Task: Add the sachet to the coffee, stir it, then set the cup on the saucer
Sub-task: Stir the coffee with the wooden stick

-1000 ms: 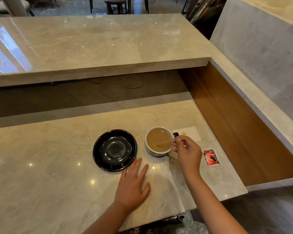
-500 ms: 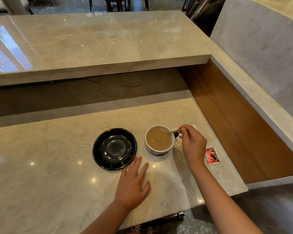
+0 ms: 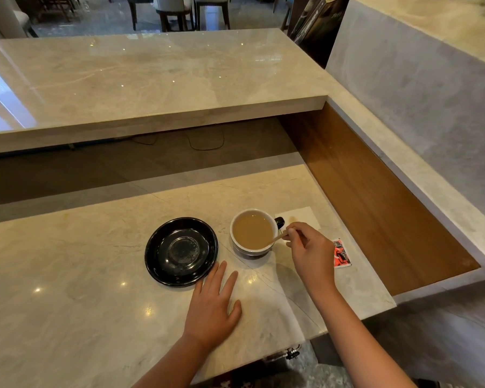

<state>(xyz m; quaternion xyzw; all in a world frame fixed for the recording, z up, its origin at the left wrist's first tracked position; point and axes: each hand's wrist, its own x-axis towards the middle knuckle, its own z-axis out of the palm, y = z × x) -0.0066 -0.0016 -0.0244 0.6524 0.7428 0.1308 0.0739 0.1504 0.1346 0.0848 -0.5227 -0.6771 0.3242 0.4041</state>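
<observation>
We find the cup (image 3: 254,231) standing on the marble counter (image 3: 67,275), filled with light brown coffee, its dark handle turned away to the right. Our right hand (image 3: 311,252) pinches 1 wooden stirrer (image 3: 277,238) between thumb and fingertips, its far end dipped in the coffee at the cup's right rim. Our left hand (image 3: 212,306) lies flat on the counter, fingers slightly spread, just below the black saucer (image 3: 181,252). The saucer sits just left of the cup, apart from it. The red sachet (image 3: 341,253) lies right of our right hand, near a white napkin (image 3: 303,217).
</observation>
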